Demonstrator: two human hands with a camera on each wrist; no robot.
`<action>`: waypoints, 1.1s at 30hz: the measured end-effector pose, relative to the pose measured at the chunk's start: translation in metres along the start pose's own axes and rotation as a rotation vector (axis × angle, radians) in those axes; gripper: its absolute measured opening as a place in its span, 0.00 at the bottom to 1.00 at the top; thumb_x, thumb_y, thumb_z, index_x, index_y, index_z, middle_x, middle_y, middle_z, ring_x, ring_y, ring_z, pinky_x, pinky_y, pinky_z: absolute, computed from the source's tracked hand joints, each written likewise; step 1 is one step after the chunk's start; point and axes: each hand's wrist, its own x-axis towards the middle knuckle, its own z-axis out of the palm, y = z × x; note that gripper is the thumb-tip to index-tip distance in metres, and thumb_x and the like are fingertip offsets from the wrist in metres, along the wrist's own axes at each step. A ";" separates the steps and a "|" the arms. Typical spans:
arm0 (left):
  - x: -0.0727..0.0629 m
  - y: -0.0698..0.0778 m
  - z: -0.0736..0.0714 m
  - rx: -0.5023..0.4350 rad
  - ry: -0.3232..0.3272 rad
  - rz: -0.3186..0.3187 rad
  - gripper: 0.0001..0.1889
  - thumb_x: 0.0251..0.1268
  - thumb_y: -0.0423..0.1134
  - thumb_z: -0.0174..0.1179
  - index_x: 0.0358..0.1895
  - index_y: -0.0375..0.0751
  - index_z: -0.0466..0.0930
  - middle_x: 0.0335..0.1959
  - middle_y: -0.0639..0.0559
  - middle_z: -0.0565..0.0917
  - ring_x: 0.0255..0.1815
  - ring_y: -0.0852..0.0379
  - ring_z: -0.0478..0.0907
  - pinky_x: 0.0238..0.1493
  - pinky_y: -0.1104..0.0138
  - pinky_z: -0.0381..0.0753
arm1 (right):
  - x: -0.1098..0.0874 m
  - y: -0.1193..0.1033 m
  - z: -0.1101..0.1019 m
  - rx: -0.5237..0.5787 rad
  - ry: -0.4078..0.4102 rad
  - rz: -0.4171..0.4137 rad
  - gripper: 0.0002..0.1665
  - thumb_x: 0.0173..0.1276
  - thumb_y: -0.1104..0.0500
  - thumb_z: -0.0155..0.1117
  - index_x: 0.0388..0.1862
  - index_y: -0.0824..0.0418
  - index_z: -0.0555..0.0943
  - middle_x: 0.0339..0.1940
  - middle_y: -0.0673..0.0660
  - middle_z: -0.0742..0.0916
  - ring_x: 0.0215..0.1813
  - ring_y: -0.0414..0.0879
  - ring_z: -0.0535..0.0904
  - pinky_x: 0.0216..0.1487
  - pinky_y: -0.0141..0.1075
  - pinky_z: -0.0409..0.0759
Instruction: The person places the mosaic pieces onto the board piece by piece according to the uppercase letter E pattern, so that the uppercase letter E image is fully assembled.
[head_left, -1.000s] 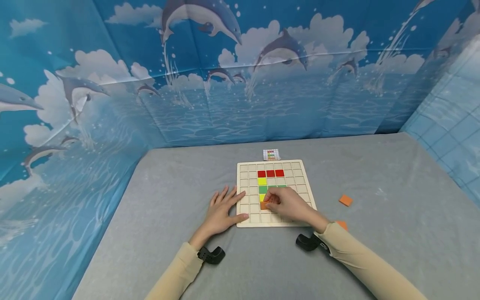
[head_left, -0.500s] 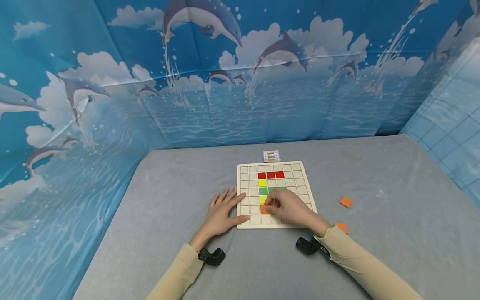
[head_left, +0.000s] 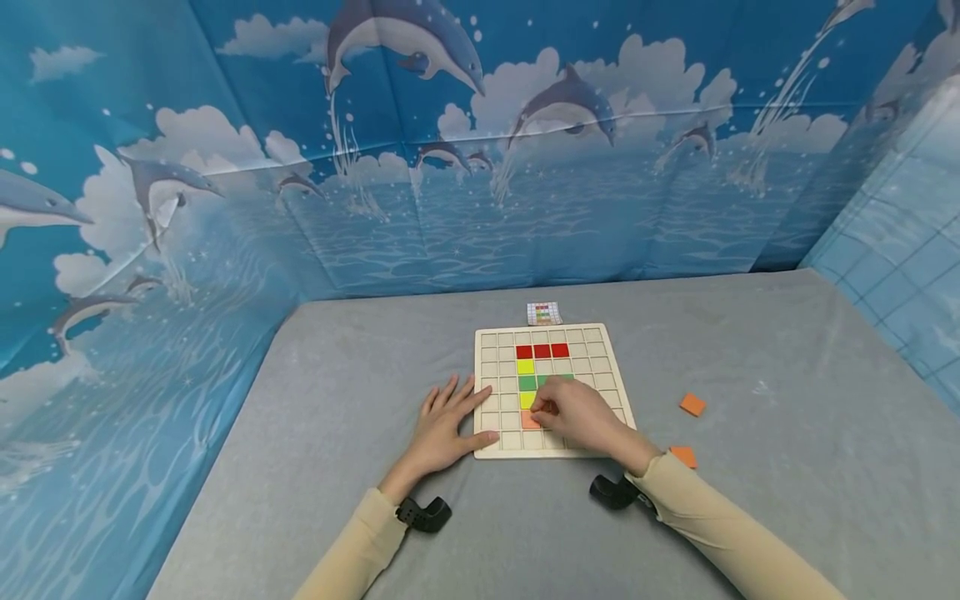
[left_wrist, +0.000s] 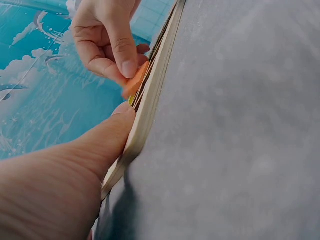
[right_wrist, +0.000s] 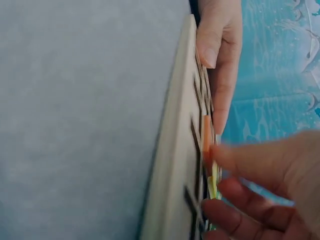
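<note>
My right hand [head_left: 581, 415] pinches an orange square tile [head_left: 529, 420] between thumb and forefinger, over a low cell of the wooden grid board [head_left: 602, 350]. In the left wrist view that orange tile [left_wrist: 135, 82] looks tilted against the board. My left hand [head_left: 441, 432] lies spread at the board's left side, thumb and a fingertip touching its edge. On the board sit a row of red tiles [head_left: 542, 352], a yellow tile [head_left: 525, 367] below it, green tiles [head_left: 528, 383], and another yellow tile [head_left: 527, 400]. My right hand hides part of the green row and nearby cells.
A small pattern card [head_left: 543, 313] lies just behind the board. Two loose orange tiles, a farther one [head_left: 692, 404] and a nearer one [head_left: 683, 456], lie on the grey cloth to the right. A dolphin-print curtain [head_left: 465, 217] hangs behind the table.
The orange tile under my right fingertips shows more of its face and looks paler now. My right fingers have shifted slightly; my left hand stays in place.
</note>
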 end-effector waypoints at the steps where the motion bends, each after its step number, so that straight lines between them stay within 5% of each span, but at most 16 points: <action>1: -0.001 0.000 0.000 0.000 -0.001 0.001 0.37 0.62 0.62 0.57 0.72 0.55 0.61 0.75 0.49 0.53 0.75 0.47 0.40 0.69 0.48 0.35 | -0.001 0.000 0.001 -0.004 -0.008 -0.004 0.10 0.55 0.61 0.74 0.21 0.52 0.80 0.21 0.42 0.75 0.24 0.37 0.68 0.25 0.32 0.68; 8: 0.000 0.000 0.001 0.007 0.002 -0.002 0.37 0.62 0.61 0.58 0.73 0.55 0.61 0.74 0.49 0.53 0.75 0.47 0.40 0.69 0.48 0.35 | -0.008 0.001 0.003 -0.031 -0.040 -0.062 0.11 0.52 0.60 0.74 0.21 0.51 0.78 0.21 0.43 0.74 0.24 0.37 0.67 0.25 0.31 0.67; 24: 0.000 0.002 0.001 -0.002 0.001 0.000 0.37 0.61 0.60 0.58 0.73 0.54 0.61 0.75 0.48 0.53 0.75 0.47 0.40 0.69 0.48 0.35 | -0.027 0.005 -0.015 0.119 -0.117 -0.122 0.08 0.56 0.63 0.73 0.29 0.52 0.82 0.29 0.42 0.79 0.33 0.39 0.73 0.35 0.34 0.74; 33: 0.000 0.001 -0.001 -0.017 0.001 0.009 0.38 0.61 0.61 0.58 0.73 0.53 0.61 0.75 0.48 0.53 0.75 0.46 0.39 0.68 0.47 0.34 | -0.041 0.017 -0.029 0.124 -0.071 -0.138 0.09 0.54 0.64 0.74 0.30 0.54 0.81 0.28 0.43 0.80 0.32 0.40 0.75 0.35 0.33 0.75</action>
